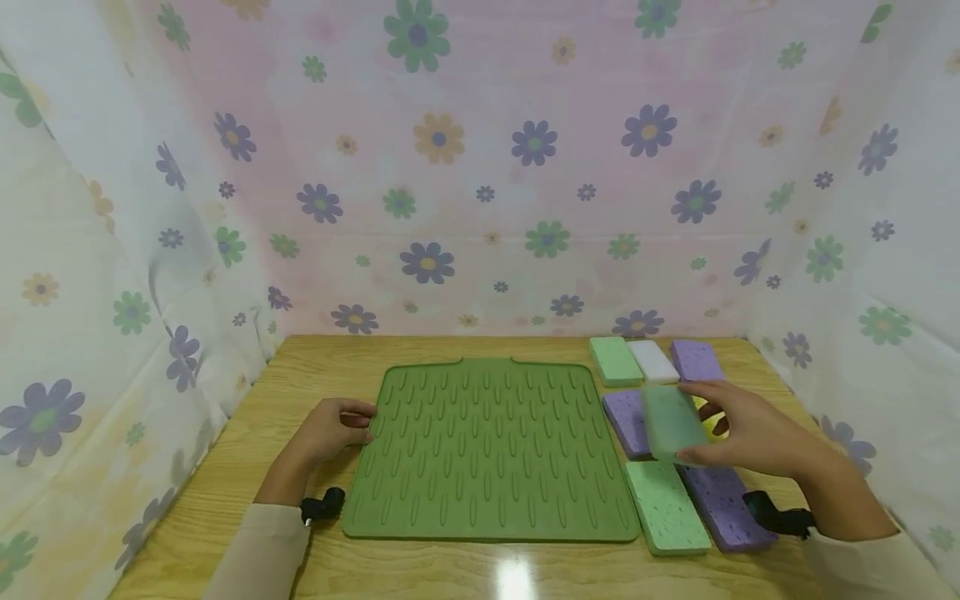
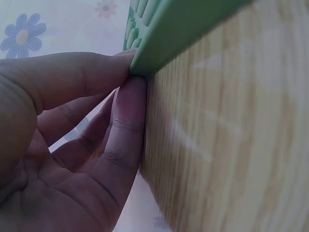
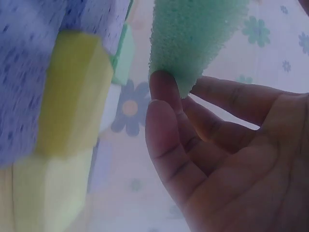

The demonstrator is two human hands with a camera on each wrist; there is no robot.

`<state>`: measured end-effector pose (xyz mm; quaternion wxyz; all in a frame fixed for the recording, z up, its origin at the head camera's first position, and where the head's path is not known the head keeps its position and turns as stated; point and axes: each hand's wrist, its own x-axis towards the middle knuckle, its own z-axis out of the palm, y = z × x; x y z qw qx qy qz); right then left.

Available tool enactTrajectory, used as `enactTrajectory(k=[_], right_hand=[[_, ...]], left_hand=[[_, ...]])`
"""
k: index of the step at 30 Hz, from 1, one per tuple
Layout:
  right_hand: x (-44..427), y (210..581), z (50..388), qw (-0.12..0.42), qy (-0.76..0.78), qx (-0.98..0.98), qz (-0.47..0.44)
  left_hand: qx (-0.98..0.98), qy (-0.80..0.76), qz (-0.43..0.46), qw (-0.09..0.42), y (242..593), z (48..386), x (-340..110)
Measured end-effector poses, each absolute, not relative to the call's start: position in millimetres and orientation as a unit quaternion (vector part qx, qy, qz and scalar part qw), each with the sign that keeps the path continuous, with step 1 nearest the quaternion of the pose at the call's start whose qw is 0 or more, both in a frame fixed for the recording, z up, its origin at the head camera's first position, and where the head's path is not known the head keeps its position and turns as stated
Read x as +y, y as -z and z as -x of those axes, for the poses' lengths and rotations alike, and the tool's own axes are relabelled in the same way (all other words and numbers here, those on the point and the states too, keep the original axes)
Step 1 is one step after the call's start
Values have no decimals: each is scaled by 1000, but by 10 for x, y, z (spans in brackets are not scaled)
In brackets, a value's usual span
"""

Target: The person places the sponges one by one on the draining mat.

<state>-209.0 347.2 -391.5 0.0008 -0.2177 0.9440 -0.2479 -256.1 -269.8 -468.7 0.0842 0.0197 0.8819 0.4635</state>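
A green ridged silicone mat (image 1: 487, 454) lies flat on the wooden table. My left hand (image 1: 333, 429) is at its left side; the left wrist view shows the thumb and a finger (image 2: 128, 104) pinching the mat's edge. My right hand (image 1: 746, 429) holds a green sponge (image 1: 672, 423) by its edges, thumb on the near side and fingers on the far side. That sponge is raised and tilted above other sponges. Beneath it, a yellow sponge (image 3: 75, 94) is mostly hidden in the head view, and a purple sponge (image 1: 626, 423) shows beside it.
Right of the mat lie more sponges: a light green one (image 1: 667, 508) and a purple one (image 1: 726, 508) in front, and a green one (image 1: 615, 361), a white one (image 1: 653, 361) and a purple one (image 1: 697, 360) at the back. Flowered cloth (image 1: 480, 167) surrounds the table (image 1: 315, 358).
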Motion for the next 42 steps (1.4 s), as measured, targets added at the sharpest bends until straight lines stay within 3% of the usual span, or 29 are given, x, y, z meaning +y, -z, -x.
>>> enactTrajectory(k=[20,42], right_hand=[[2975,3976,2328,-5,270,941,204],[2280,4094,2598,26,296,930,214]], left_hand=[[890,-449,-26,82,4642,2584,-2678],[885,-457,-32,85,4696,2555,-2725]])
